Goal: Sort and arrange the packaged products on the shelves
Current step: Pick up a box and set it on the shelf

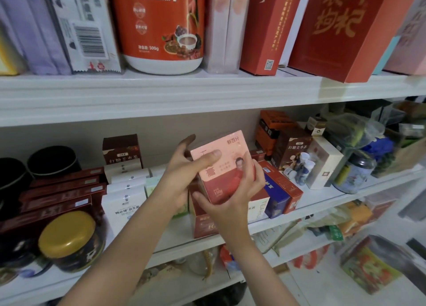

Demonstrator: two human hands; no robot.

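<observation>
White shelves, crammed with boxes and jars, with the head cam looking at the middle one. Both bare forearms reach up from the bottom of the shot. The pink-and-red box is tilted in front of the middle shelf, above a red carton; can't tell if they touch. The left hand wraps the box's left side, thumb flat across the front. The right hand cups the lower right corner, fingers curled round the right edge. A blue box sits just to the right, and a gold-lidded jar is off to the left.
</observation>
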